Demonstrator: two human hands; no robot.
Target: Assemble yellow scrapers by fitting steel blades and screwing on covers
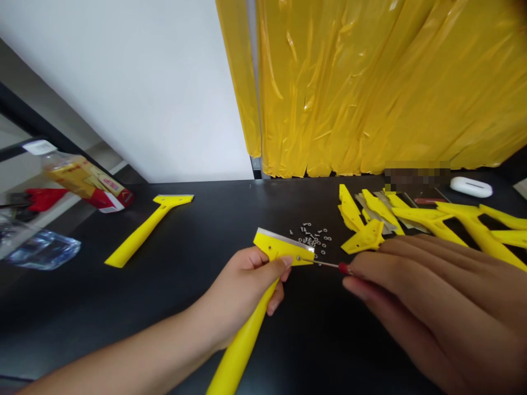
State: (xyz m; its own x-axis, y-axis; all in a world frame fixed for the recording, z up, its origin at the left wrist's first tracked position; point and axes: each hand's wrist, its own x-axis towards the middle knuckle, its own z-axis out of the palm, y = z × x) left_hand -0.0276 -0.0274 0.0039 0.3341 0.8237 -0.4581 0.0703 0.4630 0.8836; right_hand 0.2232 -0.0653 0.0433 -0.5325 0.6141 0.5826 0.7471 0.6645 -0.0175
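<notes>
My left hand grips a yellow scraper just below its head, thumb on the front. A metal blade runs along the top edge of that head. In my right hand is a thin screwdriver with a red handle, pinched between thumb and fingers; most of the handle is hidden. Its tip reaches the right side of the scraper head, close to a small screw. Behind the head lies a loose pile of small screws and nuts. Another yellow scraper with a blade rests to the left.
Yellow scraper handles and head plates lie at right, partly behind my right hand, with grey blades among them. A white case sits behind. At left are a drink bottle and a clear bottle. Yellow plastic film hangs behind the black table.
</notes>
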